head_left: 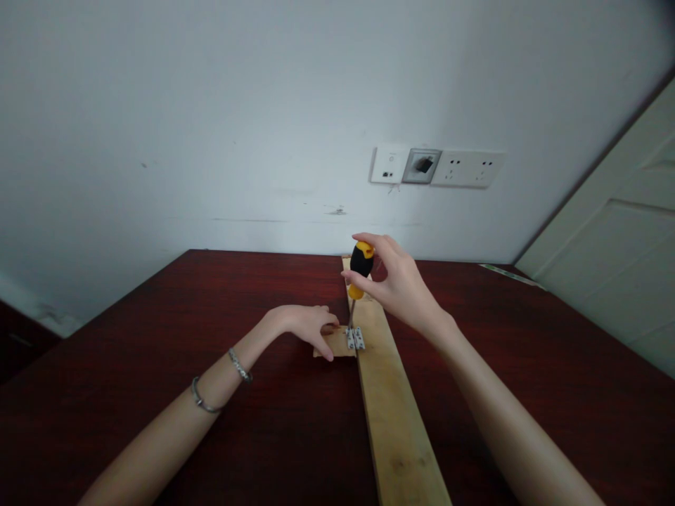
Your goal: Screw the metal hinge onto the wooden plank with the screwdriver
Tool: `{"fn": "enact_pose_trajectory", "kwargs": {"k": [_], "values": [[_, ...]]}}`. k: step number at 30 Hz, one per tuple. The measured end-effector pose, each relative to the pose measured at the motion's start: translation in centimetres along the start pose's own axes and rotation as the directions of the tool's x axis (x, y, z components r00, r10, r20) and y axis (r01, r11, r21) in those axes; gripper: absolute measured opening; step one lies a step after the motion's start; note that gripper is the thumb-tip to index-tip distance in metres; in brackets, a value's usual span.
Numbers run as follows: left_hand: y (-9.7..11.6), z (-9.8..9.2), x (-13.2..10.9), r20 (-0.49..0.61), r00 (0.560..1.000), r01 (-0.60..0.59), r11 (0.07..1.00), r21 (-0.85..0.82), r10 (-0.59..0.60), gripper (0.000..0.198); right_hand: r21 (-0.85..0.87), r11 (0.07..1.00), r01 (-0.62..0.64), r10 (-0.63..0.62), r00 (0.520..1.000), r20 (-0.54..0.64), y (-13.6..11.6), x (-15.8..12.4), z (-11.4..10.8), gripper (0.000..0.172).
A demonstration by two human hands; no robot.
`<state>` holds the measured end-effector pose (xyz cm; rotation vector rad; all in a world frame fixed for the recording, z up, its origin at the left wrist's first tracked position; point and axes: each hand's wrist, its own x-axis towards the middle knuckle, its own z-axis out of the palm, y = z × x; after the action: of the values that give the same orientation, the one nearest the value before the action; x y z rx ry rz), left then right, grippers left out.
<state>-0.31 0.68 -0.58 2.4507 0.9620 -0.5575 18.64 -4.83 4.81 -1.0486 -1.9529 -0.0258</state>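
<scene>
My right hand (401, 281) is closed round the black and yellow handle of a screwdriver (361, 261), thumb on the near side and fingers over the top. The shaft points down, slightly tilted, with its tip at the left leaf of a small silver hinge (355, 338). That hinge lies across the seam between a small wooden board (337, 346) and a long wooden plank (395, 393). My left hand (311, 327) grips the small board from the left, thumb at its near edge and fingers at the far side. Whether a screw sits under the tip is too small to tell.
Both pieces of wood rest on a dark red table (253, 436). Behind it stands a white wall (237, 126) with sockets (467, 169) and a dark plug (423, 164). A thin pale strip (511, 275) lies at the back right, near a white panelled door (622, 232).
</scene>
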Motion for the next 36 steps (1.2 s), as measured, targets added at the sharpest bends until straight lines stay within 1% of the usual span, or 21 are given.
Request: {"fn": "enact_pose_trajectory", "kwargs": {"k": [4,8,11,13,16,21,23,26,28,30,33,36], "values": [[-0.1,0.0,0.0,-0.006,1.0,-0.001,1.0,-0.012,0.001,0.085,-0.028,0.999,-0.022,0.022,1.0,-0.016,0.4,0.0,0.2,0.044],[-0.2,0.1,0.1,-0.01,1.0,-0.012,1.0,-0.008,0.012,0.085,0.025,0.999,-0.04,0.041,0.999,-0.032,0.4,0.0,0.2,0.047],[-0.1,0.1,0.1,-0.009,1.0,-0.005,1.0,-0.007,0.005,0.086,0.059,0.996,-0.07,0.071,0.997,-0.018,0.1,0.1,0.1,0.045],[-0.1,0.1,0.0,-0.006,1.0,-0.002,1.0,-0.006,0.002,0.088,0.072,0.995,-0.061,0.063,0.998,-0.019,-0.1,0.0,0.1,0.042],[-0.1,0.1,0.0,-0.008,1.0,0.001,1.0,-0.003,-0.001,0.089,0.056,0.998,-0.032,0.034,0.999,-0.04,0.0,0.0,0.2,0.039],[-0.2,0.1,0.1,-0.016,1.0,-0.01,1.0,0.006,0.01,0.088,0.009,0.998,-0.055,0.055,0.995,-0.083,0.5,0.0,0.7,0.04],[-0.2,0.2,0.1,-0.018,1.0,-0.013,1.0,0.002,0.013,0.088,0.045,0.996,-0.072,0.076,0.993,-0.091,0.6,0.0,0.9,0.043],[-0.3,0.2,0.2,-0.014,1.0,-0.015,1.0,0.0,0.015,0.089,0.168,0.979,-0.117,0.133,0.987,-0.087,0.8,0.0,1.2,0.054],[-0.3,0.2,0.1,-0.011,1.0,-0.015,1.0,-0.002,0.015,0.088,0.23,0.965,-0.128,0.148,0.986,-0.072,0.7,0.0,1.2,0.057],[-0.3,0.2,0.1,-0.012,1.0,-0.014,1.0,-0.007,0.014,0.088,0.236,0.966,-0.106,0.125,0.99,-0.066,0.6,-0.1,1.2,0.051],[-0.3,0.2,0.1,-0.015,1.0,-0.018,1.0,-0.011,0.018,0.087,0.197,0.978,-0.072,0.086,0.995,-0.06,0.3,-0.1,1.0,0.04],[-0.2,0.1,0.1,-0.011,1.0,-0.019,1.0,-0.004,0.019,0.086,0.138,0.987,-0.08,0.089,0.994,-0.066,0.3,0.0,1.0,0.042]]}}
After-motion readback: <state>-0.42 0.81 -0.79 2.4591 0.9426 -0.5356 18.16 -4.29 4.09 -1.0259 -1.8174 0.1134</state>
